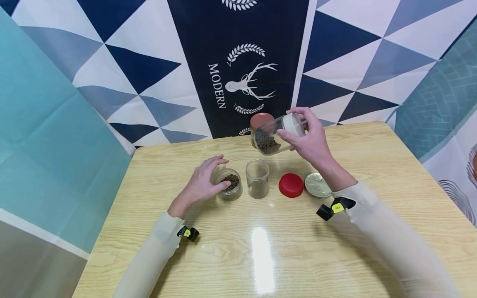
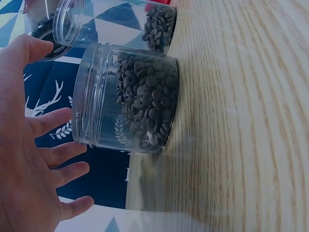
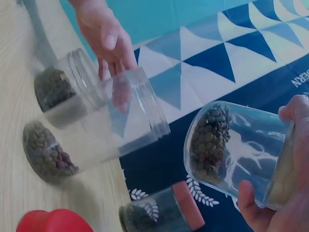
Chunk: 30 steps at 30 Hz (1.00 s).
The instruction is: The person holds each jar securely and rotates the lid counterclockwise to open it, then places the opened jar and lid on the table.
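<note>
My right hand (image 1: pixel 311 138) grips a clear container (image 3: pixel 231 150) by its white-lidded end, holding it tilted above the table with brown pellets gathered at its lower end. My left hand (image 1: pixel 203 182) is beside a short, wide open jar (image 2: pixel 128 96) of brown pellets, its fingers spread and relaxed around the rim; whether a fingertip touches it I cannot tell. Just right of that jar stands a taller open clear jar (image 1: pixel 257 180), with some pellets at its bottom in the right wrist view.
A jar with an orange-brown lid (image 1: pixel 262 120) stands at the back, partly behind the held container. A red lid (image 1: pixel 291 185) and a round silvery lid (image 1: pixel 317 185) lie right of the open jars on the wooden table (image 1: pixel 231 248). Patterned cloth hangs behind.
</note>
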Tool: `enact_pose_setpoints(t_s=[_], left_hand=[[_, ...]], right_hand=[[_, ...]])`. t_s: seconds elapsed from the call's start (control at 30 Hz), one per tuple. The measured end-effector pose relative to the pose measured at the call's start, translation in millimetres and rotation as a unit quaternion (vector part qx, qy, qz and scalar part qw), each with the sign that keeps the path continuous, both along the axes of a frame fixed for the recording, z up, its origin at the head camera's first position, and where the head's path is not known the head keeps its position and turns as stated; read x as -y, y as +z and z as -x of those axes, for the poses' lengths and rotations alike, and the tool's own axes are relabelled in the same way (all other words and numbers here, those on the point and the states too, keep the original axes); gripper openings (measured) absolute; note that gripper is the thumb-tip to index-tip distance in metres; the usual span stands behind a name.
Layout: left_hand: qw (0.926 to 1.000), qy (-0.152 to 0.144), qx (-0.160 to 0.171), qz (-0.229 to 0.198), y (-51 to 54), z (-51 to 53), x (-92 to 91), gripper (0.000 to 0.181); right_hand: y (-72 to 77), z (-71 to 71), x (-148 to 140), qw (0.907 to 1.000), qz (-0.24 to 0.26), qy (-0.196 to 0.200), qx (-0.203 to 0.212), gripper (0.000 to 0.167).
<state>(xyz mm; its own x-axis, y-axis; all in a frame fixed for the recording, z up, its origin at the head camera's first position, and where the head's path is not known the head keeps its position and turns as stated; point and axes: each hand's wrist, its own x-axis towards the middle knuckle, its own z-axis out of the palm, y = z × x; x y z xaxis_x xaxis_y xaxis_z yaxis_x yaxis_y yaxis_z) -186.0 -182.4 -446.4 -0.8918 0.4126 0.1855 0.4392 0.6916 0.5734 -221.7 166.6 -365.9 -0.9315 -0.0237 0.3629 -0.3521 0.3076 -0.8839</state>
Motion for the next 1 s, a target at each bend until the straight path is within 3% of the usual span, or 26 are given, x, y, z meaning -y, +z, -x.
enact_pose_setpoints(t_s=[0.3,0.6,0.73,1.0], left_hand=[[1.0000,0.000,-0.001,0.002,-0.7,0.9,-2.1,0.071],[1.0000,-0.002,-0.001,0.004,1.9,1.0,-4.2,0.071],[0.9999,-0.011,-0.006,-0.010,9.8,4.4,-5.5,0.077],[0.9969,-0.040,-0.055,-0.041,32.8,11.8,-6.9,0.090]], right_hand=[[-2.0,-14.3,1,0.9999,0.009,0.004,-0.013,0.061],[-4.7,-17.9,2,0.9996,0.005,0.001,-0.026,0.060],[-6.5,-18.0,2,0.9996,0.000,-0.001,-0.030,0.061],[-8.3,-17.1,2,0.9995,-0.010,-0.003,-0.031,0.062]])
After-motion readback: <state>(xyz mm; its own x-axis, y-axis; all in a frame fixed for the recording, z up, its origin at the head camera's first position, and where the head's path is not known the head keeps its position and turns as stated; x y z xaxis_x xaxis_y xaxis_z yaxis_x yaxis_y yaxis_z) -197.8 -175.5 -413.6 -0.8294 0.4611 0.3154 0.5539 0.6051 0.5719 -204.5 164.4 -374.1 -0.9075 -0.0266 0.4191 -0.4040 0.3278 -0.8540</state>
